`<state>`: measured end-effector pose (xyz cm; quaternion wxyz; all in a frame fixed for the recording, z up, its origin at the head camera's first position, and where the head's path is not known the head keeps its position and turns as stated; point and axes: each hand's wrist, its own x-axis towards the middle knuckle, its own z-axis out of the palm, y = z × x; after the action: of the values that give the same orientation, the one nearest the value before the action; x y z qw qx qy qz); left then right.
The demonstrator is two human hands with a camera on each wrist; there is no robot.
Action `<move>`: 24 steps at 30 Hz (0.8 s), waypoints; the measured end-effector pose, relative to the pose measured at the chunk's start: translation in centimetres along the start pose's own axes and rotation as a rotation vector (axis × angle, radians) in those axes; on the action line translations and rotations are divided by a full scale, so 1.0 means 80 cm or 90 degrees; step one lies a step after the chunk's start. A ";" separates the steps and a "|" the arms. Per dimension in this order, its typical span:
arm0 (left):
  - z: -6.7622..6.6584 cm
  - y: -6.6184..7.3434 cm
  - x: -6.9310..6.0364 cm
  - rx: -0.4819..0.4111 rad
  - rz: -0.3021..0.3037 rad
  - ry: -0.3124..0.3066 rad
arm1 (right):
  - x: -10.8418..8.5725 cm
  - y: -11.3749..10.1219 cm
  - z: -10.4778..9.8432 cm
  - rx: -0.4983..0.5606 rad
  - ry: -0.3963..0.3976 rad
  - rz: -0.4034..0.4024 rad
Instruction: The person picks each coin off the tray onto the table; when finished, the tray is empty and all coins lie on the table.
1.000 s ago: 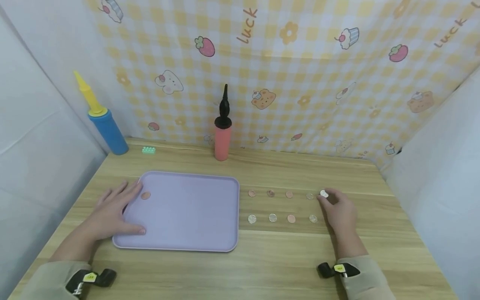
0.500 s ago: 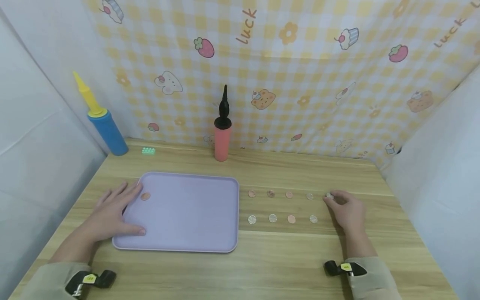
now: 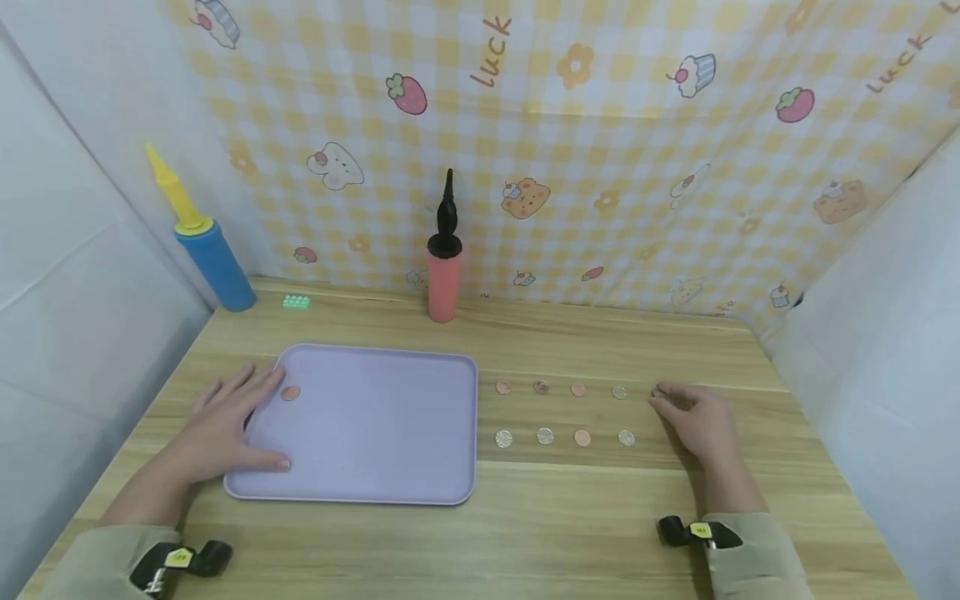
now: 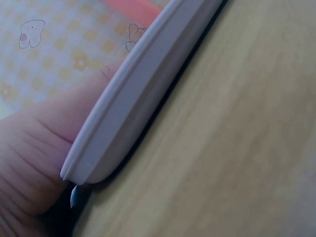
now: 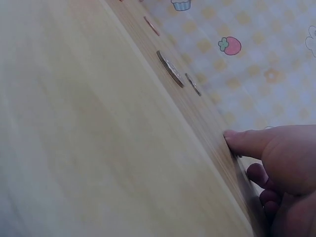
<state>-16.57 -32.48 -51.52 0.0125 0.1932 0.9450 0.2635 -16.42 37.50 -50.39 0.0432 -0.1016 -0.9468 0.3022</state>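
Note:
My left hand (image 3: 213, 433) rests over the left side of a lilac tray (image 3: 375, 425), thumb laid across its rim; the left wrist view shows the tray's outer wall (image 4: 123, 103) beside the hand. Inside the tray near the fingertips lies one copper coin (image 3: 290, 392). At the right, my right hand (image 3: 697, 421) pinches a coin (image 3: 657, 391) at the table surface, mostly hidden by thumb and index finger. To its left, two rows of copper and silver coins lie flat, the nearest being a silver coin (image 3: 618, 392) and another silver coin (image 3: 626, 437).
Along the back of the wooden table (image 3: 570, 533) stand a pink pump (image 3: 442, 287) with a black nozzle and a leaning blue pump (image 3: 217, 267) with a yellow top. A small green toy brick (image 3: 296, 302) lies between them. Behind hangs a checked cloth (image 3: 585, 167).
My right hand has moved right with the coin and lowered it to the table, in line with the far row. The left hand and tray have stayed put.

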 end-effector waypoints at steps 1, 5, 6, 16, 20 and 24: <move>0.000 0.000 0.000 0.001 -0.002 -0.002 | 0.000 0.000 0.000 0.000 -0.001 -0.004; 0.000 0.000 -0.001 0.008 0.004 0.004 | 0.001 0.001 -0.001 0.003 0.001 -0.014; 0.000 0.000 -0.001 0.009 0.005 0.006 | 0.000 0.000 -0.001 0.004 0.002 -0.015; 0.001 0.000 -0.002 0.002 0.010 0.009 | -0.002 0.000 0.003 0.002 0.024 0.000; 0.000 0.000 -0.002 0.005 0.012 0.013 | -0.002 0.000 0.005 0.006 0.050 -0.012; -0.001 0.001 -0.002 0.005 0.010 0.013 | -0.002 0.001 0.008 0.011 0.071 -0.027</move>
<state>-16.40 -32.54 -51.45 0.0002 0.1981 0.9445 0.2620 -16.33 37.16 -50.93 0.1028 -0.0978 -0.9422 0.3036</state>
